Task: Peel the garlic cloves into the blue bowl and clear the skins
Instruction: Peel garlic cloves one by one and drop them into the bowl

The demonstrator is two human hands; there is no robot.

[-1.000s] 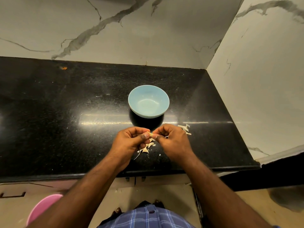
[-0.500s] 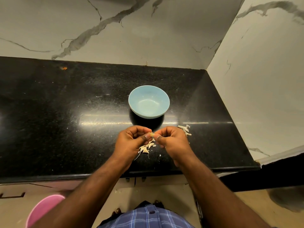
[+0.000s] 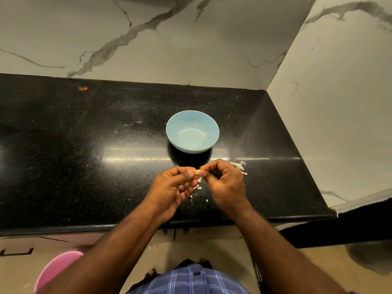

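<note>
- Garlic clove [image 3: 197, 172] sits pinched between our two hands, just above the black counter [image 3: 84, 166] near its front edge; only a pale sliver of it shows between the thumbs, so we cannot tell how much skin is on it
- Our left hand [image 3: 176, 187] curls its fingers round the clove's left end with the thumb pressed on top; our right hand [image 3: 224, 183] pinches the right end between thumb and forefinger, the other fingers tucked in
- Blue bowl [image 3: 192, 131] stands at 12 o'clock from the hands, apart from them, and looks empty; we judge that the task is at an early stage
- Risk one, in our judgement: the clove is small and likely slick once bared; a hard pull could shoot it out of the pinch, and it could roll off the front edge toward the floor at 6 o'clock
- Risk two: the hands work short of the bowl, not over it; a clove let go here lands on the counter among the scraps
- Risk three: loose skins [image 3: 239, 166] lie at 2 o'clock from the right hand, with more flakes [image 3: 198, 187] under and between the hands; a sweep of a wrist or a puff of air could scatter the light pieces, which makes clearing harder
- Risk four: a careless reach forward could knock the bowl, which looks light on a glossy surface
</note>
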